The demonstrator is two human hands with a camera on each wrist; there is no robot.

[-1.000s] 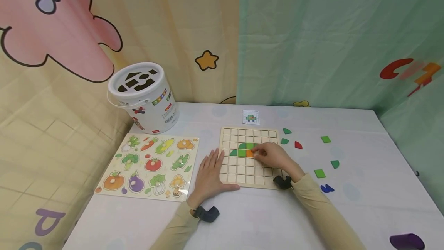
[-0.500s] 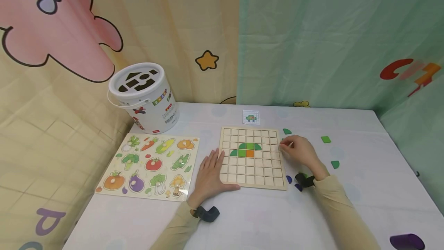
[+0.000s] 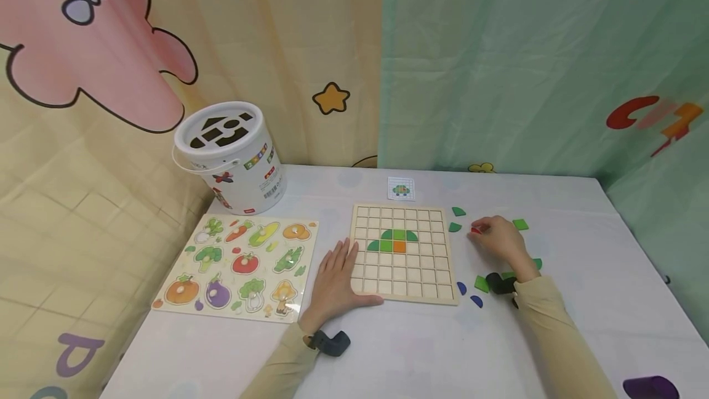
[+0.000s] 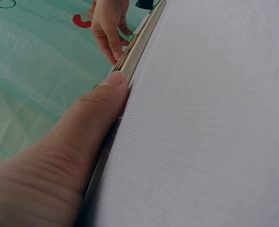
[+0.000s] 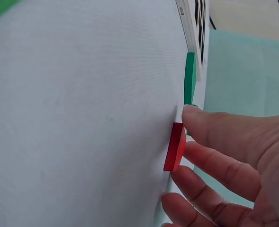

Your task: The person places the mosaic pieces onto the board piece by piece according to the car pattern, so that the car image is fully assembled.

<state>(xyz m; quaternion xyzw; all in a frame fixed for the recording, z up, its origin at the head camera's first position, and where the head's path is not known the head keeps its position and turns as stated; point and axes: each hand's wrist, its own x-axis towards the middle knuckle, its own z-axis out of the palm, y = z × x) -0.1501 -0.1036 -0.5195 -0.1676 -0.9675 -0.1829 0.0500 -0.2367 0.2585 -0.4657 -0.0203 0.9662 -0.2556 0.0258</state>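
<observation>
My left hand (image 3: 333, 279) lies with straight fingers at the left edge of a wooden grid board (image 3: 388, 273), its thumb along the near edge; in the left wrist view the thumb touches that edge. On the board lie green quarter-circle tiles (image 3: 412, 236), green square tiles (image 3: 399, 234) and an orange square tile (image 3: 399, 246). To the right of the board, my right hand (image 3: 501, 240) pinches a red quarter-circle tile (image 5: 174, 147) between thumb and fingers, low at the table surface. Two green quarter-circle tiles (image 3: 455, 227) lie between this hand and the board.
A small pattern card (image 3: 400, 189) lies behind the board. On the left are a vegetable puzzle board (image 3: 260, 273) and a white bucket (image 3: 238, 183). Blue half-circle tiles (image 3: 476, 302) and green squares (image 3: 520, 224) lie to the right; a purple object (image 3: 650, 386) stands at front right.
My right hand has left a green quarter-circle tile on the board, moved right and taken hold of the red quarter-circle tile. The left hand has stayed in place.
</observation>
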